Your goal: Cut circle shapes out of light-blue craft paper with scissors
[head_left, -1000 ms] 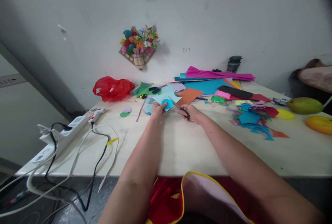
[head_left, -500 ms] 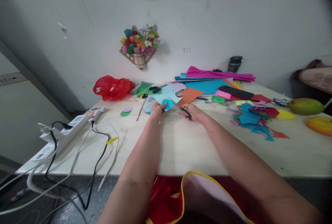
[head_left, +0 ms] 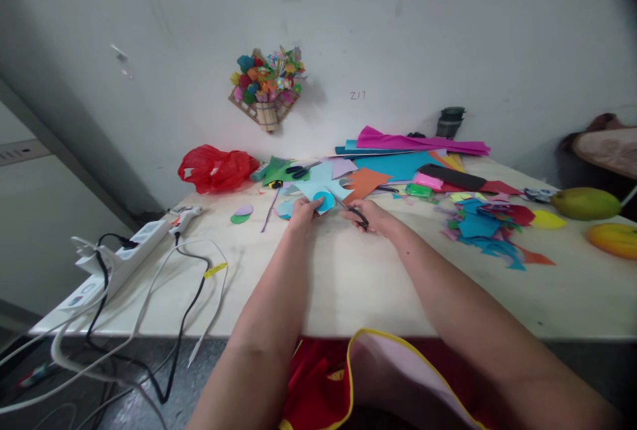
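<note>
My left hand pinches a light blue sheet together with a brighter blue paper circle lying on it. My right hand is closed round the dark handles of a pair of scissors. Their blades point up and left to the right edge of the blue papers. Left of my left hand lie a lilac circle and a green circle. An orange paper is beyond my right hand.
A power strip with cables lies at the left, a red plastic bag behind it. Paper scraps, a green mango and a yellow-orange one are at the right. A second pair of scissors lies at the back.
The blue circle and the light blue sheet have shifted slightly to the right against the scissors. Both hands are nearly where they were.
</note>
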Demonstrator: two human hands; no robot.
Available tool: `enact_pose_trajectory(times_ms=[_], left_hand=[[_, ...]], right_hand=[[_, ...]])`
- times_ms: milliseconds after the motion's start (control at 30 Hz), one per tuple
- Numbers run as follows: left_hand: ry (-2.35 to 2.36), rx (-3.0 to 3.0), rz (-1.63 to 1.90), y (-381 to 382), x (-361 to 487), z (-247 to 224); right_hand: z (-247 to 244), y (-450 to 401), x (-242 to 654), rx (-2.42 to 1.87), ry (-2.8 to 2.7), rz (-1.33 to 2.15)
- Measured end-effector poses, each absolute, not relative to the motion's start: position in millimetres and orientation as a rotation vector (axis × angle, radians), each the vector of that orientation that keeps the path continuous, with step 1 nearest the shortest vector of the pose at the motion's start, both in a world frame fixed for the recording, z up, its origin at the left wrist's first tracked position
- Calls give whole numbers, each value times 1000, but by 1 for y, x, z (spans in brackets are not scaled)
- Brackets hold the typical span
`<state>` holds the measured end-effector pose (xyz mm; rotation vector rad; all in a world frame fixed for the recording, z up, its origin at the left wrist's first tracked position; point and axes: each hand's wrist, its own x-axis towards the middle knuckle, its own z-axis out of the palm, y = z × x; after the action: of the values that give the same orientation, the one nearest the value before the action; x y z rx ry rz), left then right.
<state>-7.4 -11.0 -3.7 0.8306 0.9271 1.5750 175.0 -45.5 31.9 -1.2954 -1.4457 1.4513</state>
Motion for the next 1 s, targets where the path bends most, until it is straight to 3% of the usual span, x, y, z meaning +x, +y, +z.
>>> enact_pose_trajectory(times_ms=[1000], left_hand=[[895,1000,1374,-12,-25,-1]], right_hand=[[30,-39,184,-1336,-1548,1496]])
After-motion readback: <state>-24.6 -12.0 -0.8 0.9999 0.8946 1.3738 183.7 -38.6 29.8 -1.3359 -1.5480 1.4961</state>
